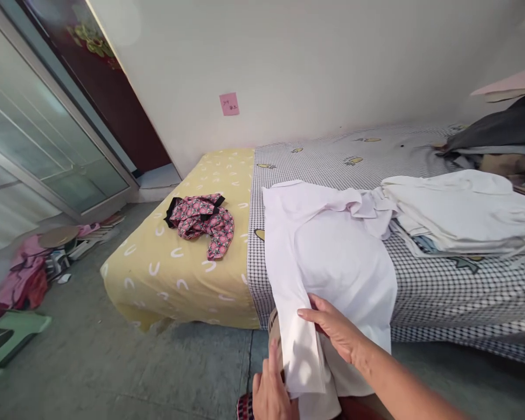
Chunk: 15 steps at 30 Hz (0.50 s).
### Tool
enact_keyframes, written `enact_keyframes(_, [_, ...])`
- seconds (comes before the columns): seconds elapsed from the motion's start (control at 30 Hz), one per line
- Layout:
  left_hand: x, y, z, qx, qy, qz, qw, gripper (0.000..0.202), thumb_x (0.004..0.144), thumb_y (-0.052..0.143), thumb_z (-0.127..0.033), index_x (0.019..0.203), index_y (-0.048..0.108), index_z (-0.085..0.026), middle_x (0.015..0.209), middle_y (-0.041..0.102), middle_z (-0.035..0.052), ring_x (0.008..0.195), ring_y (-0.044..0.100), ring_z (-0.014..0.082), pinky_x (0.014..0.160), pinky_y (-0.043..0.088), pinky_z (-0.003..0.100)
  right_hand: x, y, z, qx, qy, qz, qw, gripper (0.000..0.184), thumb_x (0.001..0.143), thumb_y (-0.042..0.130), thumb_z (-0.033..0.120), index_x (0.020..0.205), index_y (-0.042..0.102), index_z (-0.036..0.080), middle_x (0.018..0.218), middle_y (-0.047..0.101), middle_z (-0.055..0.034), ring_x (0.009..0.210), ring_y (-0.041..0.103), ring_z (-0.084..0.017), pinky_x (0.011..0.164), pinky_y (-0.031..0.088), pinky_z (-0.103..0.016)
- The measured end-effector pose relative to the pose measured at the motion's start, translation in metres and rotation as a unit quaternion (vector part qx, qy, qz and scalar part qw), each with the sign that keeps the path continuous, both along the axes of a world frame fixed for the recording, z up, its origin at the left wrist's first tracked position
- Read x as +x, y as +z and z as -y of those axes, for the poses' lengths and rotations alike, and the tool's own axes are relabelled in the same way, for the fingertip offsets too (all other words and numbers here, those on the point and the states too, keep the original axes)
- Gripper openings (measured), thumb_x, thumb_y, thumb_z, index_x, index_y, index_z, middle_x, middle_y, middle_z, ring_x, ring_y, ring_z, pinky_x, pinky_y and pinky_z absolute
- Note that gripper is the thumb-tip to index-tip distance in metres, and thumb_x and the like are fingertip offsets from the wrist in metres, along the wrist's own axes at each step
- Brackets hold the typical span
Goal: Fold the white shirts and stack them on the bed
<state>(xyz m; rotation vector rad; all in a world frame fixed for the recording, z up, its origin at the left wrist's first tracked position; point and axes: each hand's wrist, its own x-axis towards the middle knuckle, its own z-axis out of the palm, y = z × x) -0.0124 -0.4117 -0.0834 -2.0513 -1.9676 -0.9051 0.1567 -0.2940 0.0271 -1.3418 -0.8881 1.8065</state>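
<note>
A white long-sleeved shirt (pixel 341 251) lies spread over the bed's front edge, with one sleeve brought down along its left side. My right hand (pixel 332 326) pinches the edge of that sleeve, thumb on top and the other fingers partly hidden by the cloth. Beside the cuff, my left hand (pixel 271 388) has its fingers stretched out and apart; its thumb is partly hidden at the cuff's lower corner. To the shirt's right, touching its other sleeve, rests a stack of folded white clothes (pixel 455 210).
A crumpled pink patterned garment (pixel 205 221) with black trim lies on the yellow sheet (pixel 157 286). Dark and brown clothes (pixel 499 134) are piled at the far right. A pink note (pixel 229 104) sticks to the wall. On the floor at left stands a green stool (pixel 21 326).
</note>
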Motion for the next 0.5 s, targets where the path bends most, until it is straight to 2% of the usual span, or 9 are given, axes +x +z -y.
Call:
enact_keyframes(0.07, [0.002,0.004,0.002,-0.036,0.013,0.033,0.999,0.073,0.073,0.049,0.002,0.142,0.051,-0.022,0.114,0.079,0.0088,0.084,0.074,0.0231,0.073,0.051,0.033,0.002,0.001,0.006,-0.007,-0.019,-0.004,1.0,0.044,0.069,0.074,0.041,0.108,0.064,0.023,0.098,0.073,-0.0019,0.093,0.066,-0.023,0.082,0.049,-0.033])
enact_keyframes(0.13, [0.003,0.007,0.003,-0.056,0.003,0.047,0.997,0.058,0.071,0.049,0.002,0.12,0.062,-0.025,0.098,0.08,0.0028,0.075,0.073,0.0211,0.07,0.05,0.031,0.003,-0.002,0.014,-0.008,-0.025,0.026,0.999,0.039,0.071,0.073,0.045,0.102,0.063,0.024,0.094,0.072,-0.0013,0.09,0.066,-0.022,0.077,0.048,-0.031])
enact_keyframes(0.2, [0.005,0.009,0.003,-0.048,-0.012,0.047,0.998,0.041,0.073,0.049,0.002,0.1,0.062,-0.027,0.081,0.078,-0.0019,0.066,0.071,0.0185,0.067,0.049,0.029,0.003,-0.007,0.022,-0.003,-0.015,0.042,0.999,0.039,0.072,0.071,0.046,0.103,0.062,0.024,0.091,0.071,-0.0005,0.088,0.066,-0.022,0.074,0.048,-0.03])
enact_keyframes(0.23, [0.005,0.009,0.004,-0.036,-0.017,0.044,0.998,0.039,0.074,0.049,0.003,0.095,0.06,-0.027,0.074,0.076,-0.0034,0.062,0.07,0.0173,0.065,0.048,0.028,0.002,-0.011,0.026,0.001,-0.007,0.042,0.999,0.041,0.073,0.071,0.045,0.107,0.061,0.025,0.09,0.071,-0.0002,0.087,0.066,-0.021,0.073,0.049,-0.03])
enact_keyframes(0.33, [0.006,0.008,0.004,0.008,-0.019,0.024,1.0,0.04,0.077,0.046,0.005,0.1,0.06,-0.025,0.069,0.075,-0.0034,0.059,0.07,0.0164,0.063,0.048,0.028,-0.001,-0.021,0.034,0.018,0.011,0.048,0.999,0.046,0.076,0.07,0.044,0.117,0.059,0.027,0.086,0.071,0.0008,0.077,0.067,-0.021,0.065,0.048,-0.029])
enact_keyframes(0.4, [0.005,0.005,0.003,0.025,-0.017,0.006,1.0,0.043,0.077,0.045,0.005,0.107,0.06,-0.024,0.075,0.078,-0.0013,0.063,0.072,0.0169,0.065,0.049,0.029,-0.001,-0.028,0.035,0.046,0.004,0.086,0.995,0.041,0.079,0.066,0.048,0.113,0.059,0.027,0.075,0.068,0.0025,0.064,0.063,-0.019,0.055,0.044,-0.028])
enact_keyframes(0.5, [0.006,-0.001,0.0,0.028,0.002,-0.032,0.999,0.05,0.078,0.046,0.006,0.115,0.061,-0.022,0.089,0.082,0.001,0.069,0.075,0.0167,0.068,0.051,0.03,0.003,-0.044,0.032,0.119,-0.007,0.167,0.979,0.033,0.082,0.061,0.05,0.105,0.058,0.027,0.061,0.059,0.0059,0.054,0.056,-0.017,0.052,0.039,-0.028])
